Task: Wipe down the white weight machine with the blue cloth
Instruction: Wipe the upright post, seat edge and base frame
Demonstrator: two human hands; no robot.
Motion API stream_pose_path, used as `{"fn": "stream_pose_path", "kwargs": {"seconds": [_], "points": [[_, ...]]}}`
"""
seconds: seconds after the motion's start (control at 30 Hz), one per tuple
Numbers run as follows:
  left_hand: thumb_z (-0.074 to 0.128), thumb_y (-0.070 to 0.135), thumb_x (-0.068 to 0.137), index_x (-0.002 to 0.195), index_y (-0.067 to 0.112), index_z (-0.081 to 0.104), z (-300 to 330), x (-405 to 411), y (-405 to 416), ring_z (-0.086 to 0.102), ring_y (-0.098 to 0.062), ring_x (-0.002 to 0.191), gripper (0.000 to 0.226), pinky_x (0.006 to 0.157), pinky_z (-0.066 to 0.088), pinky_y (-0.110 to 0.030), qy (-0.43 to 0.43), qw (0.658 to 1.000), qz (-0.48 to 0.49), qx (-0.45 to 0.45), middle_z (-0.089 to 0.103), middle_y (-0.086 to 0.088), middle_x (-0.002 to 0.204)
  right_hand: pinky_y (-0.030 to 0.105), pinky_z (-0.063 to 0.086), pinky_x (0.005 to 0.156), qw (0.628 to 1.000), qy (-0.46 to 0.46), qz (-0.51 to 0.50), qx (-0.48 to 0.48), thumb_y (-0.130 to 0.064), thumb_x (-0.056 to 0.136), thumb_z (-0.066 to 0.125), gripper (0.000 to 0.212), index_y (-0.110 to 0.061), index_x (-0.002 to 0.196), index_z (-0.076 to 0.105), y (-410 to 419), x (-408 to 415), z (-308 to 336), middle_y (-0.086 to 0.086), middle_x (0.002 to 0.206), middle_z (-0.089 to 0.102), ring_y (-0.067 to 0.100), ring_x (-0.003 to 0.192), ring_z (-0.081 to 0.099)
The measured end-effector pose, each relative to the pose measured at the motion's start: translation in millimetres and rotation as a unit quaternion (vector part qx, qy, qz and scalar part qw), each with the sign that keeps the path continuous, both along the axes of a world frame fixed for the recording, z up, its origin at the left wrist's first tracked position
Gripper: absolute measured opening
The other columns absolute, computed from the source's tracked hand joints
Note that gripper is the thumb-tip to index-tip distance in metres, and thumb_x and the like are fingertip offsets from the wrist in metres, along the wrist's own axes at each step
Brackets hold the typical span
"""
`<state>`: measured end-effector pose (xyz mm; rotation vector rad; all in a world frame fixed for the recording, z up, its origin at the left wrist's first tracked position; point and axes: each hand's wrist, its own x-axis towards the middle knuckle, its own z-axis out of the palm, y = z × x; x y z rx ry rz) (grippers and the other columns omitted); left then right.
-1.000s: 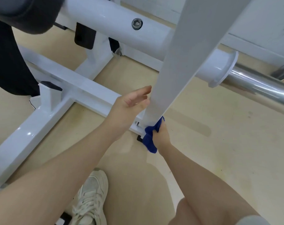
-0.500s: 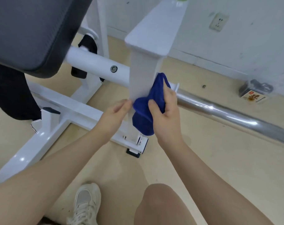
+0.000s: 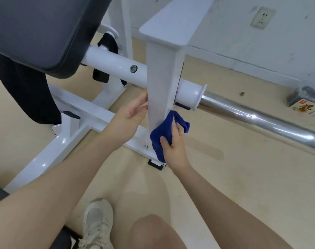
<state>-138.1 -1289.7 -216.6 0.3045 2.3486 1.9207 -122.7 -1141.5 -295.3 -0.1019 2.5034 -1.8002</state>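
Note:
The white weight machine [image 3: 115,71] fills the upper left, with a square white upright post [image 3: 160,83] standing in the middle. My right hand [image 3: 174,146] grips the bunched blue cloth [image 3: 163,133] and holds it against the lower right side of that post. My left hand [image 3: 129,117] rests on the post's left face, fingers fairly straight and holding nothing. Behind the post runs the white horizontal tube, which ends in a flange.
A chrome bar [image 3: 261,121] sticks out to the right from the flange. A black pad [image 3: 36,31] overhangs at the upper left. The white base frame [image 3: 50,153] lies on the beige floor. A small box [image 3: 305,106] sits by the wall. My shoe [image 3: 97,221] and knee are below.
My right hand has slid the cloth down the post from its upper part to lower on its right side. My left hand stays against the post's left face.

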Motion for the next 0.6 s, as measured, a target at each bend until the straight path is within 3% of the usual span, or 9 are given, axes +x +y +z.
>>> {"fn": "stream_pose_path", "kwargs": {"seconds": [0.07,0.13,0.2,0.3,0.4,0.5,0.6], "points": [[0.03,-0.006,0.098,0.131,0.046,0.034,-2.8,-0.7,-3.5,0.045,0.005,0.125,0.062,0.102,0.034,-0.008,-0.011,1.0,-0.005,0.005,0.044,0.03,0.134,0.02,0.039,0.096,0.998,-0.065,-0.003,0.005,0.006,0.092,0.038,0.061,-0.016,0.148,0.024,-2.2,6.9,-12.3,0.005,0.137,0.031,0.005,0.109,0.044],[0.028,-0.01,0.096,0.14,0.034,0.031,-4.0,-3.4,-6.0,0.044,0.001,0.128,0.063,0.109,0.032,-0.018,-0.012,1.0,-0.025,0.011,0.042,0.021,0.14,0.026,0.039,0.098,0.996,-0.08,-0.03,-0.004,0.007,0.091,0.036,0.061,-0.016,0.147,0.027,-6.5,8.9,-6.4,0.001,0.129,0.035,0.013,0.109,0.044],[0.027,-0.012,0.095,0.144,0.024,0.032,-5.7,-5.1,-9.5,0.044,-0.003,0.129,0.061,0.111,0.031,-0.026,-0.011,0.999,-0.033,0.021,0.042,0.013,0.144,0.018,0.039,0.097,0.998,-0.027,-0.061,-0.01,0.006,0.091,0.037,0.059,-0.015,0.146,0.028,-11.6,5.3,15.0,-0.001,0.123,0.035,0.006,0.103,0.044],[0.028,-0.008,0.097,0.143,0.025,0.035,-1.6,-7.5,-10.6,0.049,0.006,0.12,0.057,0.095,0.038,-0.008,-0.034,0.997,-0.054,0.033,0.047,0.019,0.137,0.0,0.033,0.089,0.988,0.095,-0.119,-0.039,0.001,0.088,0.04,0.06,-0.015,0.145,0.029,-17.7,-7.0,59.7,0.004,0.127,0.036,0.005,0.105,0.041],[0.03,-0.004,0.099,0.142,0.031,0.036,1.7,-6.8,-13.1,0.049,0.012,0.116,0.055,0.089,0.038,-0.002,-0.04,0.997,-0.058,0.031,0.05,0.03,0.128,0.0,0.035,0.083,0.979,0.146,-0.129,-0.067,0.008,0.088,0.041,0.062,-0.025,0.14,0.033,-19.8,-13.5,86.9,0.002,0.123,0.037,-0.002,0.1,0.044],[0.031,-0.001,0.099,0.142,0.036,0.036,-0.2,-9.3,-16.1,0.044,0.007,0.125,0.057,0.103,0.034,-0.014,-0.051,0.997,-0.058,0.022,0.047,0.026,0.136,0.0,0.034,0.085,0.978,0.165,-0.112,-0.059,0.001,0.087,0.041,0.06,-0.042,0.128,0.03,-19.5,-11.5,78.5,-0.004,0.121,0.035,-0.017,0.1,0.04],[0.029,-0.006,0.098,0.143,0.033,0.034,-2.4,-10.1,-17.2,0.044,0.011,0.122,0.06,0.093,0.034,0.0,-0.05,0.996,-0.068,0.015,0.046,0.028,0.134,-0.001,0.032,0.089,0.986,0.102,-0.117,-0.063,0.001,0.091,0.04,0.062,-0.048,0.126,0.026,-23.1,-8.7,39.4,-0.01,0.122,0.031,-0.019,0.106,0.038]]}}
